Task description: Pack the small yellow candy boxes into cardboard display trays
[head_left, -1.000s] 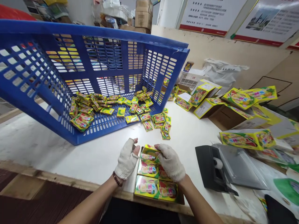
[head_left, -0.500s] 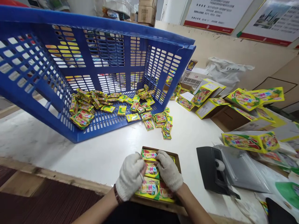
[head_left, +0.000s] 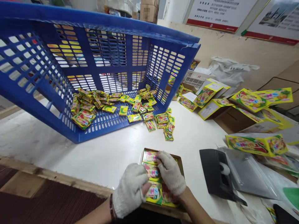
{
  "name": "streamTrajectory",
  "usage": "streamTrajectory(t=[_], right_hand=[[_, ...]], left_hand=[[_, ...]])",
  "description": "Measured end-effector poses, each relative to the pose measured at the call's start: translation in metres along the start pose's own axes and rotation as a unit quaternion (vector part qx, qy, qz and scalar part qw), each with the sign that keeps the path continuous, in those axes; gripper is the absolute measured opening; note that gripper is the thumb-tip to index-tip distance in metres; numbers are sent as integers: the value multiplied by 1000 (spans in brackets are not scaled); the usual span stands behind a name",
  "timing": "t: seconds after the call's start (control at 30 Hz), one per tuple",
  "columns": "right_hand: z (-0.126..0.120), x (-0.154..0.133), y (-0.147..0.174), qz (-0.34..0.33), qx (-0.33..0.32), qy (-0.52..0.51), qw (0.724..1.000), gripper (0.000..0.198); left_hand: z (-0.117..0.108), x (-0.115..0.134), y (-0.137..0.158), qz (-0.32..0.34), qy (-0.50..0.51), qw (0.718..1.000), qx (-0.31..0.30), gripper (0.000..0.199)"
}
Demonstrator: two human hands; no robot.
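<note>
Coarsely knitted white cloth gloves, matt and fuzzy. Small flat yellow-and-green packets of glossy printed card. An open rectangular box, matt brown cardboard inside. Tall blue slotted basket, smooth plastic with a soft sheen. White tabletop, smooth, faintly glossy; rough bare-wood edge. Shiny clear plastic sheets.

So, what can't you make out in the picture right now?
Head view: some packets in the box, covered by the right hand.
Head view: whether the left hand holds anything; its own glove hides the palm.
Head view: the posters' tops, cut off by the upper edge.
Head view: lettering on the white bag, too small and blurred.
</note>
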State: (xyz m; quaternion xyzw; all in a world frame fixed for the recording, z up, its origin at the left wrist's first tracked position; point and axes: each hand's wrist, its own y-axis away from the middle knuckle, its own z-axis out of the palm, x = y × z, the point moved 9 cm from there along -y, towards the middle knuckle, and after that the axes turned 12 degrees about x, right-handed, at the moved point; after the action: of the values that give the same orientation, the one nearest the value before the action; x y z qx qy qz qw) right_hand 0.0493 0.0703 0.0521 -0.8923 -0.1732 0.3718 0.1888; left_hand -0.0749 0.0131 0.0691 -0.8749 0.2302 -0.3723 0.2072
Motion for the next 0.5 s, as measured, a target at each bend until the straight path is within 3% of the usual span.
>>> streamTrajectory(t=[0.1,0.17,0.3,0.4,0.5], right_hand=[[-1,7,16,40,65,-42,996,24],[10,7,27,42,44,-60,996,30],[31,4,40,9,-8,-84,996,45],[32,6,42,7,-4,-96,995,48],[18,12,35,54,44,-110,991,45]], left_hand=[[-16,-61,-36,-84,-31,993,78,22],[-17,-115,-71,-160,-86,980,82,26],[-9,-196,-145,-222,-124,963,86,38],[-1,-227,-173,-254,-111,957,81,37],[7,-226,-166,-271,-61,958,75,22]])
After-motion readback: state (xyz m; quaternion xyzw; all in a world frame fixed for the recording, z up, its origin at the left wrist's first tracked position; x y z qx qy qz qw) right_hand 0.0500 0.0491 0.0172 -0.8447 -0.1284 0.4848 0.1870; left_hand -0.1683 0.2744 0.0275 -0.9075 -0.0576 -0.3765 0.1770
